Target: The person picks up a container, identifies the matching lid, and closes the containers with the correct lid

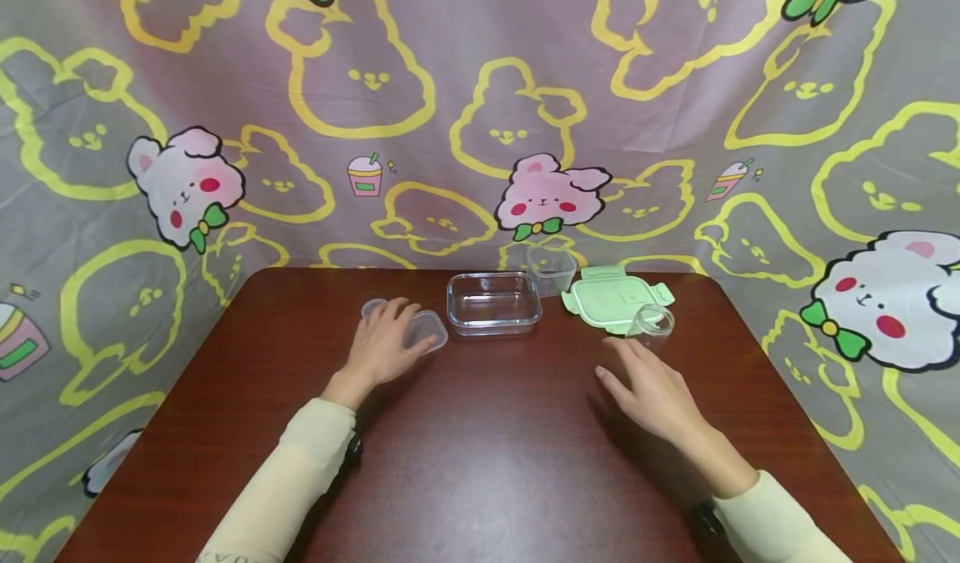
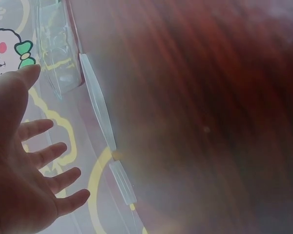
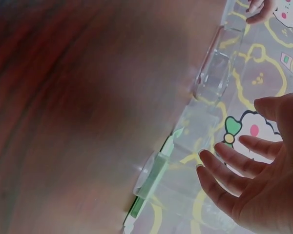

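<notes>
My left hand (image 1: 384, 344) hovers over two clear plastic lids, with its fingers spread and nothing in them. The larger, rounded-rectangular lid (image 1: 431, 329) shows beside the thumb. Part of the smaller lid (image 1: 371, 306) peeks out behind the fingers, the rest hidden. In the left wrist view the same hand (image 2: 19, 180) appears apart from the larger lid (image 2: 98, 105). My right hand (image 1: 654, 388) holds nothing, its fingers loosely bent, just in front of a small clear round jar (image 1: 654, 323). That hand (image 3: 263, 180) looks relaxed and spread in the right wrist view.
A rectangular glass container (image 1: 493, 327) stands at the table's back middle. Behind its right corner is a clear plastic tub (image 1: 552, 275). A light green lid with side clasps (image 1: 611, 300) lies right of it, partly behind the jar. A patterned cloth (image 1: 420, 87) surrounds the brown table (image 1: 480, 454).
</notes>
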`<act>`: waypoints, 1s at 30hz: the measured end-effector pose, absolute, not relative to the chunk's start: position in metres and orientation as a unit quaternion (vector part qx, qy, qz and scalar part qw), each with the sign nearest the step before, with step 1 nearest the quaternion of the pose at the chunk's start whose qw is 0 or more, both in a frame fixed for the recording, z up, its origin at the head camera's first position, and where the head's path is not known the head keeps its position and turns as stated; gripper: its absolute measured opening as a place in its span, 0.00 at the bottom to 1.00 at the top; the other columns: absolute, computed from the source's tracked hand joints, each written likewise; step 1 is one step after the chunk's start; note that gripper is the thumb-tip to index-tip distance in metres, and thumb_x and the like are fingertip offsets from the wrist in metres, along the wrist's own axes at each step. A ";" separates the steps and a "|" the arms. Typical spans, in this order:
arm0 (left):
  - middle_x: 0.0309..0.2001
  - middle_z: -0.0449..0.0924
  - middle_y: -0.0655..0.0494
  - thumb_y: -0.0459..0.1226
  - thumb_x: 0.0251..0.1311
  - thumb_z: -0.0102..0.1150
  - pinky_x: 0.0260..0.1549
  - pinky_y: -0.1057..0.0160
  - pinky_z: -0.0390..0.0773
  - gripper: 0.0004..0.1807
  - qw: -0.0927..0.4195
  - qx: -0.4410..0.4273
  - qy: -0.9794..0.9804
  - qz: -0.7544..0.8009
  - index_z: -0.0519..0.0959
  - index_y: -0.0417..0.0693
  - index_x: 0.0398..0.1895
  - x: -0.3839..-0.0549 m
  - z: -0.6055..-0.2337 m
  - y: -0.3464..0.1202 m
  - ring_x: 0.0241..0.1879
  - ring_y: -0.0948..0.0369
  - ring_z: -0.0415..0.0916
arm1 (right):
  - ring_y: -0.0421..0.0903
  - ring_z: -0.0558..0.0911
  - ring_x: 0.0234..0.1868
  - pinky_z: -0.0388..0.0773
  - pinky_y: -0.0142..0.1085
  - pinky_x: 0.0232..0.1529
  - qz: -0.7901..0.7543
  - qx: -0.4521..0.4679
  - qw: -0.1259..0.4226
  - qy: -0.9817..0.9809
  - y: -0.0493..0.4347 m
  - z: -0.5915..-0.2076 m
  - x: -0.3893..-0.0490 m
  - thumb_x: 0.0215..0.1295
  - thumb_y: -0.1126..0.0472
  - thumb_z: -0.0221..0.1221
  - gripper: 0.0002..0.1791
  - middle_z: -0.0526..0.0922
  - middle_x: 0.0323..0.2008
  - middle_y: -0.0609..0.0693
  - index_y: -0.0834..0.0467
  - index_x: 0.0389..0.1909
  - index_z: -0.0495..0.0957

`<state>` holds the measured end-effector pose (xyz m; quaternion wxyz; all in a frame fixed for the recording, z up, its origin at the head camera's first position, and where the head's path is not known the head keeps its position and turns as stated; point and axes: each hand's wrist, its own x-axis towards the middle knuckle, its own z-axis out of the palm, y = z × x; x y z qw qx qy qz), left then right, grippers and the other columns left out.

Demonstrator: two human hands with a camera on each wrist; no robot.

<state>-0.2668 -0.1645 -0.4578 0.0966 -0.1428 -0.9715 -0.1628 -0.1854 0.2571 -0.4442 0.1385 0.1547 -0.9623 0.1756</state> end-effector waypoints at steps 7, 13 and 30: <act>0.71 0.66 0.43 0.61 0.65 0.60 0.62 0.32 0.65 0.38 0.097 -0.140 -0.972 -0.160 0.72 0.49 0.71 -0.267 -0.459 -0.167 0.69 0.37 0.63 | 0.55 0.81 0.57 0.80 0.60 0.43 0.176 0.157 0.143 -0.961 0.261 -0.445 -0.184 0.72 0.50 0.61 0.24 0.81 0.57 0.53 0.55 0.65 0.74; 0.72 0.65 0.43 0.61 0.66 0.59 0.63 0.31 0.64 0.39 0.088 -0.139 -0.973 -0.161 0.70 0.49 0.72 -0.267 -0.457 -0.167 0.69 0.37 0.62 | 0.54 0.82 0.52 0.80 0.59 0.41 0.176 0.152 0.141 -0.962 0.265 -0.444 -0.183 0.71 0.51 0.61 0.24 0.82 0.54 0.53 0.55 0.64 0.74; 0.72 0.65 0.42 0.60 0.66 0.59 0.64 0.31 0.63 0.39 0.094 -0.138 -0.974 -0.152 0.70 0.47 0.72 -0.270 -0.457 -0.174 0.70 0.37 0.61 | 0.53 0.83 0.50 0.80 0.59 0.39 0.169 0.152 0.140 -0.964 0.272 -0.445 -0.181 0.70 0.52 0.63 0.20 0.83 0.51 0.53 0.54 0.60 0.76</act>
